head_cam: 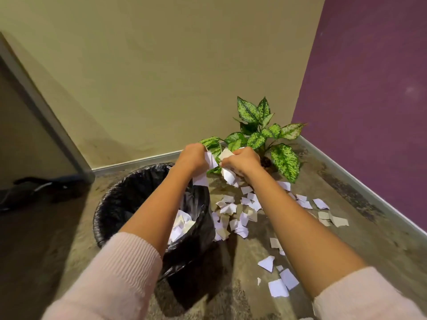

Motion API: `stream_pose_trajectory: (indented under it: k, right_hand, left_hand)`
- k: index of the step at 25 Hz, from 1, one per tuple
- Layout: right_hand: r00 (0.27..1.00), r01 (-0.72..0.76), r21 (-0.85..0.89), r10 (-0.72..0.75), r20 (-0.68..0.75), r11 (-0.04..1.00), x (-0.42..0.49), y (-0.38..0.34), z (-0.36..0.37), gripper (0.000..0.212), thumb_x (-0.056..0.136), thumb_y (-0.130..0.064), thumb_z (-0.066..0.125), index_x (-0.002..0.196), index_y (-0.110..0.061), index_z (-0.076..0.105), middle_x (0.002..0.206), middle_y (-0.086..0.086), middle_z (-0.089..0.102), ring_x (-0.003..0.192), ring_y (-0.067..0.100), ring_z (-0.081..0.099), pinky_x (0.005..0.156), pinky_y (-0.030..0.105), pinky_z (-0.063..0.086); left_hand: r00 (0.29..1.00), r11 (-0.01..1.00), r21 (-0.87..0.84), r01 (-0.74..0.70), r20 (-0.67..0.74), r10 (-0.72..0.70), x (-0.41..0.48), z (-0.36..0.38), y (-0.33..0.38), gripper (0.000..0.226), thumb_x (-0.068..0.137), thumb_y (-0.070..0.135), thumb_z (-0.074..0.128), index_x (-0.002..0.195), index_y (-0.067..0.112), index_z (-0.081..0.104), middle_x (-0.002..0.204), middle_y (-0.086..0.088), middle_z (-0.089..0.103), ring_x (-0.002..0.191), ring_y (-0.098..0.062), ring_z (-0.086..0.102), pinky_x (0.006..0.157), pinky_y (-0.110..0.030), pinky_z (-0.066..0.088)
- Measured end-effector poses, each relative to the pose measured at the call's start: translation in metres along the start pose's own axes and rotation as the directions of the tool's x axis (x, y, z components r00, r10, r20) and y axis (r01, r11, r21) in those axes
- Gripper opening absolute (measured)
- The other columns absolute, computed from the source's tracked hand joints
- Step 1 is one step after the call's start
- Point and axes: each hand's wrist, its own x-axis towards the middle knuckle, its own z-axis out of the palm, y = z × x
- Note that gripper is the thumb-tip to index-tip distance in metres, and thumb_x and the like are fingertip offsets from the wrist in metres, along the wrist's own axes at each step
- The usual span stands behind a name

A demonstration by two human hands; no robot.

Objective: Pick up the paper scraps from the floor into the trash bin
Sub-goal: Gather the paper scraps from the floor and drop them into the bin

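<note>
Near right: loose paper scraps point(278, 288) lie on the floor point(346, 255). Left: the trash bin point(147, 179), lined in black, already contains scraps. Farther: left hand point(193, 157) and right hand point(242, 161) each clench scraps, close together in front of the plant point(258, 132).

left hand point(193, 158), right hand point(241, 161), both clenched, arms outstretched

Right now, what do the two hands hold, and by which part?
Both hold paper scraps. Left hand pinches white pieces by upper edges; right hand clutches a bunch, ends hanging below.
</note>
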Motion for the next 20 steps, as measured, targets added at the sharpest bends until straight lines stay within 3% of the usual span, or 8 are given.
stream_pose_trajectory:
  k: [3, 5, 7, 11, 15, 17, 20]
  right_hand:
    - [0.997, 0.056, -0.051, -0.053, 0.056, 0.997, -0.010, -0.027, 0.034, 0.055, 0.070, -0.025, 0.082, 0.120, -0.010, 0.066, 0.122, 0.010, 0.066, 0.111, 0.026, 0.061, 0.082, 0.026, 0.048]
    - [0.994, 0.074, -0.115, -0.064, 0.091, 0.991, -0.018, -0.038, 0.058, 0.031, 0.069, -0.023, 0.081, 0.096, -0.012, 0.072, 0.103, 0.009, 0.069, 0.092, 0.024, 0.062, 0.065, 0.022, 0.045]
    - [0.990, 0.096, -0.181, -0.075, 0.120, 0.979, -0.024, -0.043, 0.080, 0.020, 0.069, -0.022, 0.080, 0.084, -0.013, 0.070, 0.094, 0.008, 0.065, 0.085, 0.023, 0.059, 0.057, 0.020, 0.041]
    - [0.980, 0.167, -0.274, -0.128, 0.154, 0.947, -0.030, -0.044, 0.117, 0.034, 0.069, -0.021, 0.080, 0.100, -0.009, 0.073, 0.111, 0.012, 0.069, 0.102, 0.027, 0.064, 0.075, 0.027, 0.052]
    - [0.964, 0.213, -0.349, -0.137, 0.229, 0.913, -0.033, -0.040, 0.141, 0.039, 0.069, -0.021, 0.081, 0.106, -0.013, 0.073, 0.119, 0.013, 0.065, 0.106, 0.029, 0.062, 0.079, 0.031, 0.052]
    - [0.948, 0.230, -0.367, -0.123, 0.292, 0.901, -0.033, -0.037, 0.148, 0.034, 0.070, -0.023, 0.081, 0.104, -0.019, 0.075, 0.119, 0.011, 0.066, 0.105, 0.027, 0.063, 0.083, 0.031, 0.054]
    - [0.933, 0.234, -0.367, -0.101, 0.346, 0.901, -0.033, -0.032, 0.150, 0.032, 0.070, -0.024, 0.083, 0.102, -0.024, 0.076, 0.117, 0.008, 0.069, 0.105, 0.025, 0.065, 0.090, 0.032, 0.055]
  left_hand:
    - [0.998, 0.998, 0.021, 0.057, 0.016, -0.058, -0.010, -0.006, -0.032, 0.020, 0.082, 0.008, 0.059, 0.101, 0.001, 0.063, 0.106, -0.022, 0.065, 0.100, -0.037, 0.061, 0.073, -0.034, 0.045]
    - [0.995, 0.995, 0.038, 0.093, 0.029, -0.094, -0.017, -0.004, -0.054, 0.018, 0.084, 0.011, 0.058, 0.098, 0.001, 0.063, 0.105, -0.023, 0.066, 0.099, -0.038, 0.061, 0.073, -0.035, 0.046]
    - [0.989, 0.989, 0.033, 0.142, 0.048, -0.143, -0.023, 0.000, -0.075, 0.018, 0.084, 0.012, 0.057, 0.098, 0.001, 0.062, 0.105, -0.023, 0.065, 0.098, -0.038, 0.062, 0.071, -0.036, 0.046]
    - [0.972, 0.977, 0.073, 0.201, 0.111, -0.209, -0.034, 0.009, -0.108, 0.009, 0.084, 0.014, 0.056, 0.084, 0.006, 0.056, 0.101, -0.021, 0.065, 0.088, -0.036, 0.061, 0.066, -0.033, 0.044]
    - [0.929, 0.954, 0.093, 0.287, 0.217, -0.300, -0.041, 0.017, -0.125, 0.016, 0.072, 0.011, 0.071, 0.077, 0.009, 0.056, 0.074, -0.008, 0.059, 0.063, -0.021, 0.057, 0.045, -0.025, 0.039]
    - [0.907, 0.949, 0.106, 0.296, 0.280, -0.314, -0.042, 0.020, -0.130, 0.026, 0.069, 0.017, 0.080, 0.087, 0.010, 0.063, 0.079, -0.006, 0.061, 0.074, -0.024, 0.061, 0.053, -0.028, 0.046]
    - [0.884, 0.943, 0.151, 0.296, 0.330, -0.331, -0.043, 0.025, -0.133, 0.046, 0.069, 0.025, 0.081, 0.110, 0.013, 0.063, 0.109, -0.010, 0.065, 0.098, -0.030, 0.062, 0.077, -0.039, 0.054]
